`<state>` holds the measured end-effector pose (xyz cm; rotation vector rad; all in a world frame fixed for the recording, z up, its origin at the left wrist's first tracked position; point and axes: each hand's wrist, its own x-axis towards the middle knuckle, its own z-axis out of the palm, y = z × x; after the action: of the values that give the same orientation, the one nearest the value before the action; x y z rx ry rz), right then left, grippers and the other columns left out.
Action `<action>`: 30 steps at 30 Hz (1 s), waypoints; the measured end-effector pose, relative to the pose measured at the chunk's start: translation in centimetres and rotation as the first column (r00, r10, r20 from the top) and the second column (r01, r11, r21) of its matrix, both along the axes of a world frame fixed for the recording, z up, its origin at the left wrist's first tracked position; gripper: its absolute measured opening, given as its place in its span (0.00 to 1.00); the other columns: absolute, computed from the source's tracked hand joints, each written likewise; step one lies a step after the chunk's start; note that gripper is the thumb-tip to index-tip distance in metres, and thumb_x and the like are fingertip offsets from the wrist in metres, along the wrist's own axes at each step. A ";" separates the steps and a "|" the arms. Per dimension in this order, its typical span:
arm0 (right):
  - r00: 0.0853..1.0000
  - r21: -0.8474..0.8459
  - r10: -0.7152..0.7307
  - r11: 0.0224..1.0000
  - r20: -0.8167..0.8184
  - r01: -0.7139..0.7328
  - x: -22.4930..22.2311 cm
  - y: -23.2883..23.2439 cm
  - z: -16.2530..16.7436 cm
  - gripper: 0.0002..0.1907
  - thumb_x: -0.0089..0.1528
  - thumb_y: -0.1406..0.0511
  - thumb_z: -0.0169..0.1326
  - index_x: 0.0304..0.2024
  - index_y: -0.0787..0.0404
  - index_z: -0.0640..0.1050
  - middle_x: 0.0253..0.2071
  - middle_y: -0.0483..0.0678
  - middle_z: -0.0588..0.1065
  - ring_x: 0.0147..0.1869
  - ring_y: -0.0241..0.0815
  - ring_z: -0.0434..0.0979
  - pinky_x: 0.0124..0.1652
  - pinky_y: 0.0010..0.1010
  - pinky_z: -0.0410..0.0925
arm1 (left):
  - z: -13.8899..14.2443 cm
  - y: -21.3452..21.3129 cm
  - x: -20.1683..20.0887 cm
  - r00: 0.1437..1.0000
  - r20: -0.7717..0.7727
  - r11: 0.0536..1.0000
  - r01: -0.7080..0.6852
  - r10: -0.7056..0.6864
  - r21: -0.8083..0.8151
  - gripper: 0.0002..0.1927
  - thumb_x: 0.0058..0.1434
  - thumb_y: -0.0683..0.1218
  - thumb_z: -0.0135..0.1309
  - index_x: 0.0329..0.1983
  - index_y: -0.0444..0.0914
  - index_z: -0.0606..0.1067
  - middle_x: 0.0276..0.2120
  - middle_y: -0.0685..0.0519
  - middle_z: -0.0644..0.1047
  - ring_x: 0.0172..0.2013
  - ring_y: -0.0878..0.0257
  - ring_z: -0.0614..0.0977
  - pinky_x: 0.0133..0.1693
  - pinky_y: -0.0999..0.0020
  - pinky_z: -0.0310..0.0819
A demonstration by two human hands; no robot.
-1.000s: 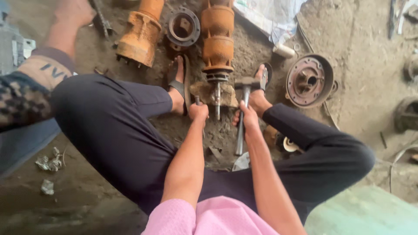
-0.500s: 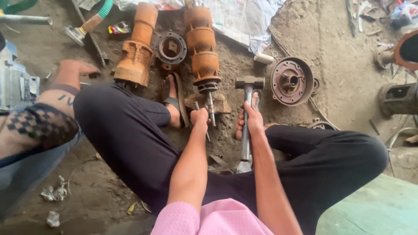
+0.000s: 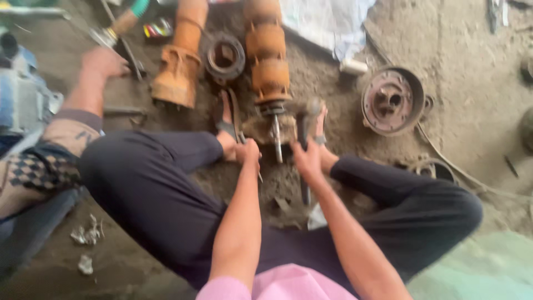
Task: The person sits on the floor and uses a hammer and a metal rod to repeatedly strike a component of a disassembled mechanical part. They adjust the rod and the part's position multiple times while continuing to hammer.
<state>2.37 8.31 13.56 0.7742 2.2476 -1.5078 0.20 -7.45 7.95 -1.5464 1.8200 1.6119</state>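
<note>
Left hand point(image 3: 247, 151) pinches a thin metal rod point(image 3: 256, 169) beside the steel shaft point(image 3: 276, 138) of the rusty orange ribbed pump body point(image 3: 267, 55), braced between both feet; right hand point(image 3: 307, 158) grips the blurred hammer point(image 3: 305, 125). Short, square blows would likely serve best.

Floor: bare packed dirt point(image 3: 466, 44), grey-brown, gritty, lit by even daylight. A crumpled pale plastic sheet point(image 3: 327, 28) lies at top centre. 1 rusty round flange point(image 3: 393, 101) sits at right, a thin cable point(image 3: 472, 178) trailing beside it. Pale green mat point(image 3: 483, 272) at lower right corner.
</note>
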 end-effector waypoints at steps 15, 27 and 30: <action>0.999 0.378 0.038 0.926 -0.037 -0.022 1.7 -3.0 -2.7 0.32 0.70 0.44 0.45 0.47 0.68 0.78 0.38 0.68 0.76 0.47 0.67 0.76 0.45 0.52 0.67 | -1.5 0.6 -1.0 0.990 0.071 0.974 0.133 -0.122 -0.182 0.17 0.58 0.55 0.53 0.33 0.39 0.84 0.32 0.42 0.84 0.39 0.44 0.85 0.45 0.51 0.77; 0.997 0.207 -0.005 0.978 0.082 -0.012 2.6 -3.5 -2.1 0.35 0.72 0.43 0.41 0.28 0.67 0.73 0.20 0.51 0.70 0.25 0.46 0.70 0.29 0.41 0.66 | -1.9 0.8 0.0 0.975 0.135 0.972 0.193 -0.175 -0.135 0.20 0.63 0.55 0.49 0.35 0.35 0.82 0.30 0.39 0.83 0.36 0.42 0.86 0.43 0.49 0.79; 0.933 0.076 -0.160 0.987 0.322 0.143 2.8 -3.6 -1.9 0.31 0.69 0.43 0.44 0.27 0.61 0.73 0.17 0.45 0.67 0.18 0.40 0.67 0.21 0.36 0.61 | -1.8 0.6 -0.6 0.979 0.084 0.956 0.198 -0.184 -0.216 0.17 0.60 0.55 0.52 0.34 0.38 0.84 0.30 0.42 0.83 0.36 0.44 0.85 0.43 0.49 0.77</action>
<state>5.13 4.69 11.69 1.1454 2.0223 -1.2758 -0.36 -6.88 6.19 -1.4363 2.1027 1.2946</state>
